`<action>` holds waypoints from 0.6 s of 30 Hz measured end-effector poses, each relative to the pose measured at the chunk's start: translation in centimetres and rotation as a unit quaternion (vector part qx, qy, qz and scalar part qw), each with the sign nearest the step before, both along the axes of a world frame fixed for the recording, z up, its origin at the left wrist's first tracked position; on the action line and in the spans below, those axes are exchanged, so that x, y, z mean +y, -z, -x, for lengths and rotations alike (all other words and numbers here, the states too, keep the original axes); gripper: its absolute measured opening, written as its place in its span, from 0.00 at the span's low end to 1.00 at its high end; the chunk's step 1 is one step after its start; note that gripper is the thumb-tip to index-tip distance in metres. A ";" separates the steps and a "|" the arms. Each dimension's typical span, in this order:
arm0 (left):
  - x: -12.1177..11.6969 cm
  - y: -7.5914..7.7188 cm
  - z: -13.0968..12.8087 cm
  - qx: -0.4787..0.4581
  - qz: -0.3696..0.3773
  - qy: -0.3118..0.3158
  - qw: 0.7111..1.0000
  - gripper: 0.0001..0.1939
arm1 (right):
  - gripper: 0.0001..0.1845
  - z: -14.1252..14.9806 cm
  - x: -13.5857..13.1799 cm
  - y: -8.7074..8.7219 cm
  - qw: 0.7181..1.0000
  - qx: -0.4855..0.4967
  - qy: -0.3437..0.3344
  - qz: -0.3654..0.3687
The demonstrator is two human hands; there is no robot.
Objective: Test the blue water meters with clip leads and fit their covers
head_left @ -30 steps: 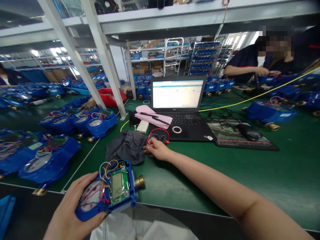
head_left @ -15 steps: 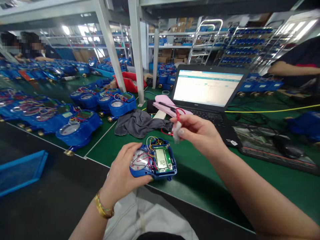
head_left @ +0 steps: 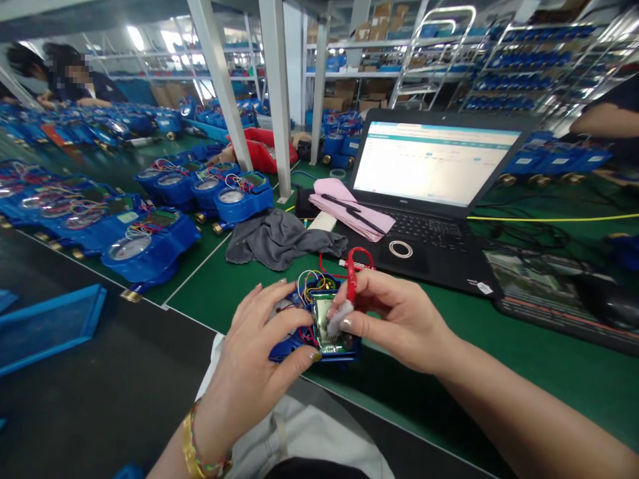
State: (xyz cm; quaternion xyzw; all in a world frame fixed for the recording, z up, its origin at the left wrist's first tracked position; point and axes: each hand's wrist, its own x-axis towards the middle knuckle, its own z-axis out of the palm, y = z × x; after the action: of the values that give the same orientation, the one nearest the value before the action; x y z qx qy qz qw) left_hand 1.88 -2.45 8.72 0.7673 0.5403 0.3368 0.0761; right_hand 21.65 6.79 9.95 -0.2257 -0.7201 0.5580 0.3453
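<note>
My left hand (head_left: 257,346) grips an open blue water meter (head_left: 319,322) at the table's near edge, its coloured wires and small circuit board facing up. My right hand (head_left: 394,316) pinches a white connector (head_left: 335,324) on a red cable (head_left: 355,263) and presses it down onto the meter's board. The red cable loops back toward the laptop (head_left: 429,193). A crumpled grey cloth (head_left: 279,238) lies just behind the meter.
Several more open blue meters (head_left: 150,243) lie in rows at the left. A pink cloth with a pen (head_left: 349,211), a mouse mat (head_left: 549,286), a yellow cable (head_left: 549,217) and a metal post (head_left: 277,100) stand behind. Other people work at far left and right.
My right hand picked the red-cabled connector up from beside the laptop and brought it down onto the meter's board. The left hand shifted the meter onto the table's edge.
</note>
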 end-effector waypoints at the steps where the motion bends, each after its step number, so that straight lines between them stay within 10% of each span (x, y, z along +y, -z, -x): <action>1: 0.0 0.1 -0.1 -0.006 -0.006 -0.001 1.000 0.07 | 0.11 -0.1 -0.1 0.0 1.000 -0.006 0.000 -0.013; 18: 0.2 0.8 0.0 0.026 -0.033 0.005 0.999 0.14 | 0.03 -0.5 -0.4 0.0 0.984 -0.051 -0.004 -0.168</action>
State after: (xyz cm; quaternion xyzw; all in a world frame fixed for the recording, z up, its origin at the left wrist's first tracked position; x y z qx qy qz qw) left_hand 1.89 -2.27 7.92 0.7811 0.5264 0.3338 0.0380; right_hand 22.12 6.40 9.98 -0.1901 -0.8210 0.4182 0.3390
